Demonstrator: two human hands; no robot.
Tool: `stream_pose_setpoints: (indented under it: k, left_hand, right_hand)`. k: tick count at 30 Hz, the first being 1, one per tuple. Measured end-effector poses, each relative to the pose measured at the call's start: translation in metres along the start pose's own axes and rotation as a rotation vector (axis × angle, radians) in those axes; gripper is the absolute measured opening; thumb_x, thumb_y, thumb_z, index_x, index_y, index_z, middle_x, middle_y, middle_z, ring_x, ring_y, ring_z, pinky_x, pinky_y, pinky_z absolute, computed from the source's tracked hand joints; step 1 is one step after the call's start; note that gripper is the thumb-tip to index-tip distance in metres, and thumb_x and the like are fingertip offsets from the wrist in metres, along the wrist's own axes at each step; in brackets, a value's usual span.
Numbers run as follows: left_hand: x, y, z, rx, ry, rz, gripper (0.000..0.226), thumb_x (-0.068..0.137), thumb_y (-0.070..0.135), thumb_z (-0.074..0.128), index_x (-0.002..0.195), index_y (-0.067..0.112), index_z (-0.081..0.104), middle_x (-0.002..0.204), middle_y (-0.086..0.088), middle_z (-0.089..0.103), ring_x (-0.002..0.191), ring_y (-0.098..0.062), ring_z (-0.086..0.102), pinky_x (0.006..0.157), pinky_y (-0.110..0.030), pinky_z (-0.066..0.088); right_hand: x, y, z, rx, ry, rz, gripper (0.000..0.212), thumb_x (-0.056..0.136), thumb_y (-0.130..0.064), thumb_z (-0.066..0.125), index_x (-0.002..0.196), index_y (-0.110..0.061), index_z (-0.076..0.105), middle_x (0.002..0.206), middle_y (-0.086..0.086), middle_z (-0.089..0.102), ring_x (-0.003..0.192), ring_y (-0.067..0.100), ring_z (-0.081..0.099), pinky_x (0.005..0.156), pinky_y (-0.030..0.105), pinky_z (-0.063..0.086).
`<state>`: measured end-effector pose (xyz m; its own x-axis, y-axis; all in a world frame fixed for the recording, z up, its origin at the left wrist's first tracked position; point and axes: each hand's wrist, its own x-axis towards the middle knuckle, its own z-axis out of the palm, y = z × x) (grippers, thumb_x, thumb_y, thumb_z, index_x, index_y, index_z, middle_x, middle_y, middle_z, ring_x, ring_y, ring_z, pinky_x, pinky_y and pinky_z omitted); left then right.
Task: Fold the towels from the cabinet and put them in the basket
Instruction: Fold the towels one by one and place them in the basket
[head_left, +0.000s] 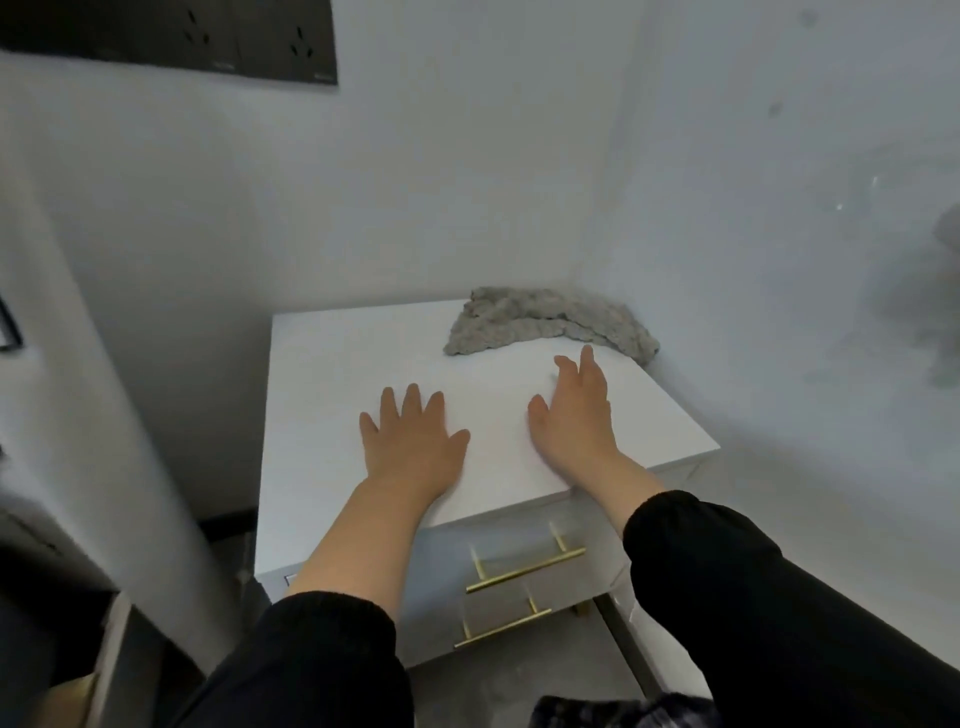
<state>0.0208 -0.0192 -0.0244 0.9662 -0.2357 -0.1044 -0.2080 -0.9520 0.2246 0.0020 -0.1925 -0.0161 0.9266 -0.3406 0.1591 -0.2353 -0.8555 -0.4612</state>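
2 gold handles (524, 569) front the cabinet (322, 374). On its top the left hand (410, 441) lies flat, fingers spread, holding nothing; the right hand (571, 415) rests flat too, fingers straight, empty. Beyond it, a grey towel (545, 325) lies crumpled at the far right corner.

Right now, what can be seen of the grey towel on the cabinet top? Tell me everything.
The grey towel is a nubbly, fluffy-looking cloth, crumpled into a loose arched heap, not folded. It lies on the white cabinet top at the far right corner, against the wall. The right hand lies flat just in front, fingertips near the towel's front edge; whether they touch is unclear. The left hand is well clear of it.
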Motion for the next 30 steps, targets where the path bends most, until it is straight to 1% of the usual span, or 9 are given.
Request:
stream_pose_setpoints:
  k: [7,10,12,16,21,24,27,28,30]
  left_hand:
    - [0.009,0.003,0.008,0.002,0.066,-0.037,0.061,0.099,0.049,0.02,0.152,0.023,0.003,0.161,-0.001,-0.004,0.147,-0.026,-0.01,0.117,-0.051,0.0]
    - [0.008,0.003,0.005,-0.071,0.118,-0.064,0.066,0.1,0.043,0.026,0.152,0.019,-0.006,0.161,0.0,0.002,0.148,-0.023,-0.006,0.117,-0.047,0.002]
    - [0.006,0.003,0.002,-0.122,0.133,-0.067,0.066,0.1,0.036,0.03,0.152,0.017,-0.006,0.16,-0.001,0.006,0.148,-0.022,-0.002,0.118,-0.046,0.004]
    - [0.003,0.001,-0.005,-0.255,0.15,-0.06,0.065,0.097,0.023,0.037,0.152,0.018,0.003,0.158,-0.003,0.017,0.147,-0.021,0.007,0.118,-0.043,0.005]
    - [0.001,-0.013,-0.007,-0.506,0.202,0.01,0.055,0.093,0.005,0.04,0.146,0.016,0.034,0.152,-0.004,0.035,0.141,-0.021,0.027,0.117,-0.035,0.016]
    - [-0.008,-0.02,-0.008,-0.533,0.187,0.055,0.051,0.092,0.002,0.041,0.141,0.015,0.043,0.148,-0.005,0.041,0.138,-0.021,0.033,0.113,-0.03,0.024]
    - [-0.017,-0.023,-0.01,-0.523,0.168,0.102,0.05,0.092,0.003,0.043,0.14,0.017,0.045,0.147,-0.002,0.042,0.137,-0.018,0.033,0.11,-0.026,0.023]
    - [-0.019,-0.023,-0.011,-0.531,0.173,0.12,0.049,0.092,0.005,0.044,0.14,0.019,0.045,0.147,0.0,0.042,0.137,-0.017,0.033,0.11,-0.026,0.023]
    - [-0.026,-0.019,-0.016,-0.58,0.177,0.17,0.048,0.093,0.009,0.049,0.139,0.021,0.046,0.147,0.002,0.043,0.137,-0.015,0.034,0.108,-0.023,0.023]
  right_hand:
    - [0.066,-0.017,0.023,-0.207,-0.118,-0.337,0.06,0.098,-0.025,0.039,0.152,-0.021,0.013,0.161,0.005,0.005,0.148,0.025,-0.002,0.119,0.046,0.002]
    - [0.07,-0.018,0.025,-0.149,-0.238,-0.293,0.056,0.099,-0.024,0.036,0.152,-0.025,0.017,0.157,0.003,0.025,0.147,0.02,0.009,0.118,0.045,-0.002]
    - [0.062,-0.018,0.024,-0.158,-0.221,-0.289,0.056,0.098,-0.023,0.037,0.151,-0.025,0.02,0.155,0.002,0.029,0.144,0.021,0.017,0.117,0.047,0.0]
    - [0.037,-0.023,0.02,-0.204,-0.202,-0.323,0.051,0.097,-0.022,0.036,0.148,-0.027,0.03,0.146,0.002,0.038,0.136,0.027,0.026,0.116,0.052,0.007]
    - [-0.01,-0.025,0.008,-0.152,-0.173,-0.285,0.043,0.095,-0.019,0.038,0.135,-0.027,0.051,0.133,-0.001,0.047,0.129,0.025,0.033,0.116,0.052,0.006]
    - [-0.031,-0.021,-0.008,-0.16,-0.174,-0.264,0.035,0.093,-0.015,0.039,0.106,-0.02,0.07,0.115,0.0,0.062,0.116,0.024,0.048,0.115,0.046,0.017]
    - [-0.049,-0.013,-0.023,-0.059,-0.146,-0.207,0.028,0.085,-0.006,0.042,0.079,-0.005,0.069,0.088,0.008,0.068,0.089,0.028,0.061,0.09,0.037,0.046]
    - [-0.055,-0.011,-0.026,-0.019,-0.104,-0.21,0.025,0.082,-0.002,0.043,0.08,-0.004,0.068,0.091,0.008,0.067,0.09,0.028,0.06,0.085,0.037,0.048]
    - [-0.063,-0.01,-0.032,0.001,-0.063,-0.282,0.032,0.079,0.004,0.049,0.101,-0.012,0.066,0.115,0.005,0.059,0.109,0.026,0.051,0.092,0.035,0.042]
